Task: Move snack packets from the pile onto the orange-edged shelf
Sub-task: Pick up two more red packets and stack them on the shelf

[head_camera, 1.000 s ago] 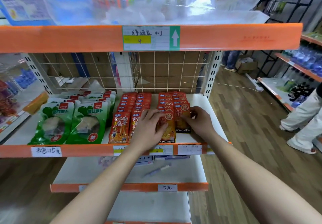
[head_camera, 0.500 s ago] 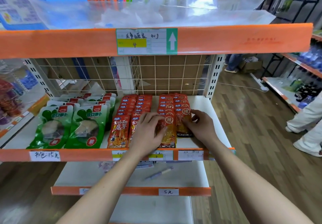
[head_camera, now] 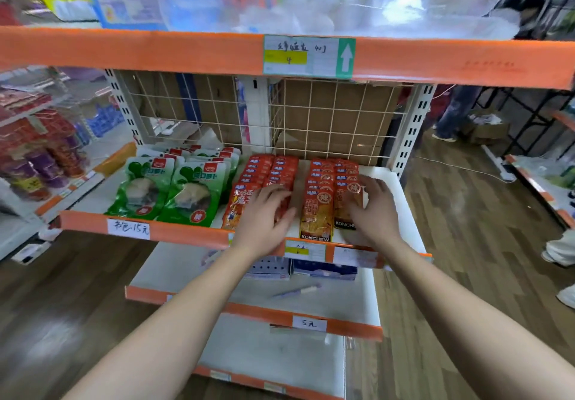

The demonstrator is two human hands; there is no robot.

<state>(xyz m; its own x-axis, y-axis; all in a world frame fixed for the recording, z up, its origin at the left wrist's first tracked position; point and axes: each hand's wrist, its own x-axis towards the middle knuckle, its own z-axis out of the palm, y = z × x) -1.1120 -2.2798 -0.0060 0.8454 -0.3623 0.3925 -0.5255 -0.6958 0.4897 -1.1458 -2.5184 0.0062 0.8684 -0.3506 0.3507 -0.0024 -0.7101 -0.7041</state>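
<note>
Your left hand [head_camera: 264,213] and right hand [head_camera: 375,210] rest open, gripping nothing, on the snack packets [head_camera: 315,213] — their rows run front-to-back on the orange-edged shelf [head_camera: 186,232] directly ahead, long axes pointing away from you.

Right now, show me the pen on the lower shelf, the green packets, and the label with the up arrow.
pen [head_camera: 297,290], head view, middle of its barrel.
green packets [head_camera: 141,186], head view, face of the front left packet.
arrow label [head_camera: 309,56], head view, centre of the label.
</note>
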